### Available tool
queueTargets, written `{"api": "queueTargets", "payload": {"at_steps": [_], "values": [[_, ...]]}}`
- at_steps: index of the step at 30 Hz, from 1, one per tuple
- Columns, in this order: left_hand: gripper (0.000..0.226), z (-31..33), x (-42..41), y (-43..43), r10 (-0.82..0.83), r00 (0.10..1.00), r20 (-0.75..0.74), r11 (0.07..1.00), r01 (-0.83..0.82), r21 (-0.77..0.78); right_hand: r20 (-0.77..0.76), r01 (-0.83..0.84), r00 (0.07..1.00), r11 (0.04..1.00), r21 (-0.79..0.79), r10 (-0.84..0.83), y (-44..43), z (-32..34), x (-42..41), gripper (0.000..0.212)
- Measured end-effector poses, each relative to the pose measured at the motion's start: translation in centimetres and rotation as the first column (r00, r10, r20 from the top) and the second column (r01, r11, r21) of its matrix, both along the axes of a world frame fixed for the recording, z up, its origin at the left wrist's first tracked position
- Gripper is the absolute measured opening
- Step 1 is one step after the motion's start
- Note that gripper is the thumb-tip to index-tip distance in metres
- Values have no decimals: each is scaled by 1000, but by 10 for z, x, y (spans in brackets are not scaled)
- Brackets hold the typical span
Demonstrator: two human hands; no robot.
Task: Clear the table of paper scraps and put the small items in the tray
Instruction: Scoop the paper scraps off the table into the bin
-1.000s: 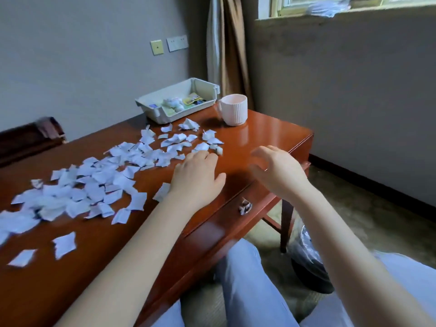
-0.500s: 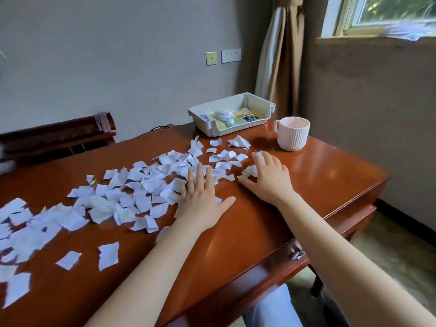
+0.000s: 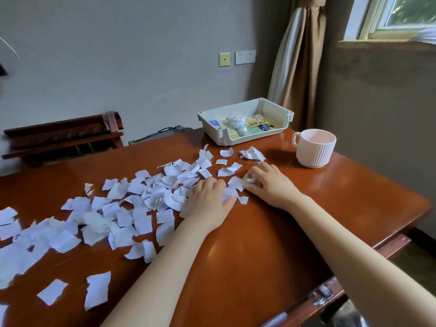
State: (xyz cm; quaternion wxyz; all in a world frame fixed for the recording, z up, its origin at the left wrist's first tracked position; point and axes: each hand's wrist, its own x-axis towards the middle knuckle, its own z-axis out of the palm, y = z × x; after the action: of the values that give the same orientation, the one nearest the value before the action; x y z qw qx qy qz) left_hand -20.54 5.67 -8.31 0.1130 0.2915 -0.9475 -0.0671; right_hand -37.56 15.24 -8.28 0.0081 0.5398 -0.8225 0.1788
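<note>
Several white paper scraps (image 3: 151,199) lie spread over the left and middle of the brown wooden table (image 3: 259,244). My left hand (image 3: 207,201) rests palm down on the right end of the pile, fingers bent over the scraps. Just to its right, my right hand (image 3: 271,185) has its fingertips curled around a few crumpled scraps. One crumpled scrap (image 3: 252,153) lies apart, beyond my right hand. A white tray (image 3: 280,109) stands at the table's far edge and holds several small packets and a wrapped bundle.
A pink ribbed mug (image 3: 315,147) stands right of the scraps, in front of the tray. A dark wooden rack (image 3: 63,135) sits behind the table at left. A drawer handle (image 3: 320,295) shows on the near right edge. A brown curtain (image 3: 299,67) hangs in the corner.
Both hands moved from the table's near edge forward onto the scraps. The right hand closed its fingers on a few scraps, and the left hand slid further into the pile.
</note>
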Motion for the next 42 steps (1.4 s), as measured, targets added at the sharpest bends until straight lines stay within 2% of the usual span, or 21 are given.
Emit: {"api": "queueTargets", "payload": {"at_steps": [4,9,12,14,17,20,22,24,27,29,33,36,38,40,42], "values": [[29,2,-1,4,1,999,-46,1000,-2,-11,-150,9,989,1000,-22,-12,0,0,2,25],[17,6,-1,11,-49,991,-122,998,46,-32,-125,73,989,996,-59,-80,4,4,11,14],[16,5,-1,11,-45,990,-137,999,43,-17,-101,126,984,977,-170,-144,10,5,10,12],[17,2,-2,8,-33,988,-152,999,36,17,21,159,987,938,-308,-160,14,5,8,17],[27,-3,-2,3,-47,986,-157,998,54,41,304,269,944,835,-479,-129,19,6,5,19],[24,-2,-3,2,-57,985,-165,996,67,55,499,373,864,755,-539,-70,22,11,5,14],[12,-1,-5,3,-60,977,-205,997,70,42,572,389,820,721,-574,12,25,16,8,12],[13,0,-5,4,-71,973,-219,997,77,22,611,391,788,712,-583,67,26,19,11,17],[20,-1,-4,3,-80,969,-232,996,88,23,623,384,778,721,-577,84,24,20,14,8],[18,3,-4,1,-60,943,-328,991,96,96,622,392,780,722,-570,68,21,23,15,6],[11,27,1,-6,113,774,-624,954,92,287,574,359,818,743,-565,41,14,28,16,17],[14,47,9,-11,167,672,-722,941,111,321,461,290,887,801,-524,-20,4,26,19,20],[15,55,13,-16,185,663,-725,935,110,338,360,273,926,866,-418,-118,-3,22,21,21],[16,59,14,-22,228,678,-698,927,69,370,296,301,927,929,-217,-231,-12,19,24,26],[19,59,16,-28,265,706,-657,921,16,389,230,367,907,930,-22,-353,-22,17,29,41]]}}
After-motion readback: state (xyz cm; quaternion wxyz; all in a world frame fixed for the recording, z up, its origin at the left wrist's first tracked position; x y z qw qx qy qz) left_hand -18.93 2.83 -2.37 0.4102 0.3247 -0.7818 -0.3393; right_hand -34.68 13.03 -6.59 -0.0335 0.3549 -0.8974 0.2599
